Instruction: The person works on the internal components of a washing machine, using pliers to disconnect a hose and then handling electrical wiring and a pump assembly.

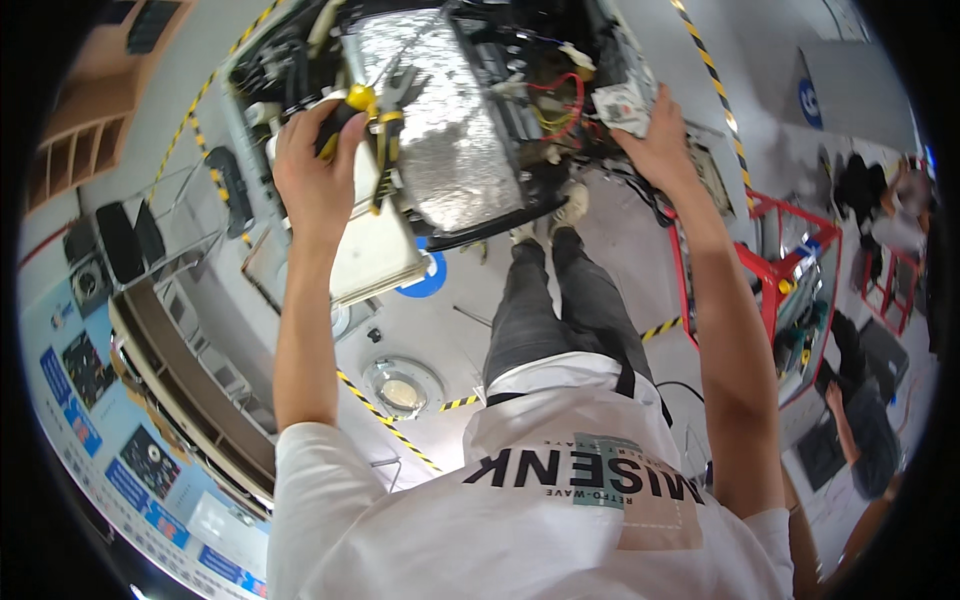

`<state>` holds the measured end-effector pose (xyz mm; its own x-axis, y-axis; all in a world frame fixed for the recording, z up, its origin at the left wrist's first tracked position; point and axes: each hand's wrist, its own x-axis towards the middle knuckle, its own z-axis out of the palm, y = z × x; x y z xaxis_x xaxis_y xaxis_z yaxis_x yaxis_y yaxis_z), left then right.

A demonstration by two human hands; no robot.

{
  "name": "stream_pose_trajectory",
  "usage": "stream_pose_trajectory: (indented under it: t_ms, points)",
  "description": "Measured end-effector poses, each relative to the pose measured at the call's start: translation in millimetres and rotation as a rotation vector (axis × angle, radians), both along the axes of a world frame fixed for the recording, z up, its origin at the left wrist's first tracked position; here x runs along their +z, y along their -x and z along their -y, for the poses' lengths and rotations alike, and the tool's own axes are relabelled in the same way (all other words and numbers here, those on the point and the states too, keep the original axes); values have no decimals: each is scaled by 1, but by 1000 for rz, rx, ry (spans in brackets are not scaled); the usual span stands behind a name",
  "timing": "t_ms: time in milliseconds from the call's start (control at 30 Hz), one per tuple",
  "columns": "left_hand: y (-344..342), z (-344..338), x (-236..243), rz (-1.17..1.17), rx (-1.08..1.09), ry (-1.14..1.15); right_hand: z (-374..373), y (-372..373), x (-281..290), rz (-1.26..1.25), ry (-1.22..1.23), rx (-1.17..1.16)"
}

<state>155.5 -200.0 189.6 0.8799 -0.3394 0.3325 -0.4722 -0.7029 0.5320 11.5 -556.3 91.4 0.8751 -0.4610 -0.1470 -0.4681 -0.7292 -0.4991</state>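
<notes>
An opened appliance casing with a silver foil-covered panel is at the top of the head view. My left hand is closed round the handle of a yellow-and-black screwdriver, whose thin shaft points away over the foil. Right beside it, pliers with yellow-and-black handles lie along the panel's left edge, jaws pointing away. My right hand rests on the casing's right side with thumb and fingers apart. It touches the rim next to a white labelled piece. Some fingertips are hidden from view.
Red and yellow wires run inside the casing at right. A white panel stands below my left hand. To the right is a red metal frame. A round floor fitting and striped tape are below. Other people are at far right.
</notes>
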Motion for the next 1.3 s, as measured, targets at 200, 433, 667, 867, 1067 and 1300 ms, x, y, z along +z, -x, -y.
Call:
stream_pose_trajectory:
  t_ms: [200, 433, 667, 867, 1067, 1300]
  points:
    - [5, -104, -26, -265, 556, 294, 6, -3, -8, -3, -11, 48]
    - [-1, -110, -82, -177, 547, -80, 17, -5, -9, -143, -35, 57]
    - [-3, -100, -104, -172, 573, -238, -1, 16, 39, 115, -12, -27]
    - [1, -108, -96, -145, 476, -155, -29, 124, 63, 211, -527, -247]
    - [46, -66, -58, 283, 336, -287, -28, 207, -14, -195, -679, -497]
    - [153, 25, -38, -57, -31, -15, -47, 187, -108, -355, -553, -369]
